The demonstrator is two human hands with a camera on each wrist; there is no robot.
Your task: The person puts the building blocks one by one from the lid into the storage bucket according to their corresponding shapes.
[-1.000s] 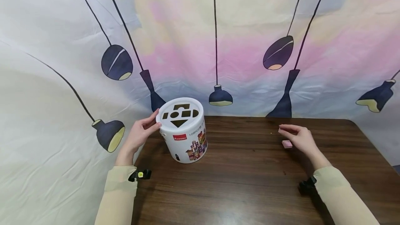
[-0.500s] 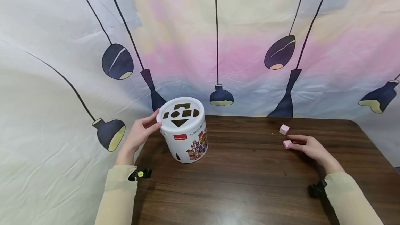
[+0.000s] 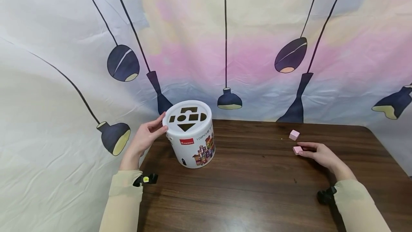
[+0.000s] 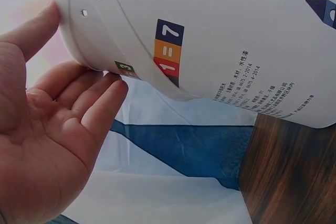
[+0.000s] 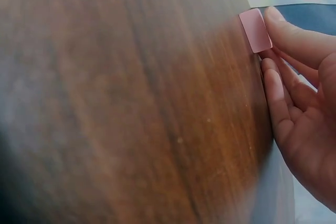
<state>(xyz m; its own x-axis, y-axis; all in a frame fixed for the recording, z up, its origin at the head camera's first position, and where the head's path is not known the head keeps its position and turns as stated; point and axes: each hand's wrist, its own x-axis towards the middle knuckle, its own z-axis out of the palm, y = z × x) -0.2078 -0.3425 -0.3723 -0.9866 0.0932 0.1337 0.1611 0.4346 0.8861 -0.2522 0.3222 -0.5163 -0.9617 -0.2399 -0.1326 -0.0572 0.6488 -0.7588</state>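
A dark wooden table (image 3: pixel 251 189) stands against a cloth backdrop (image 3: pixel 206 28) printed with hanging lamps. At the far left corner of the table sits a white tub (image 3: pixel 193 142), its lid (image 3: pixel 187 116) cut with shaped holes. The left hand (image 3: pixel 145 138) reaches up from a cream sleeve (image 3: pixel 120 203), fingers spread and relaxed, thumb against the tub's rim and fingertips touching its side. On the right, the right hand (image 3: pixel 320 154) lies low on the table, fingers nearly straight, fingertips touching a small pink block (image 3: pixel 297 150). A second pink block (image 3: pixel 294 135) lies just beyond it, apart from the hand. The tub reads "108PCS", with a red label partly legible as "EMEDU".
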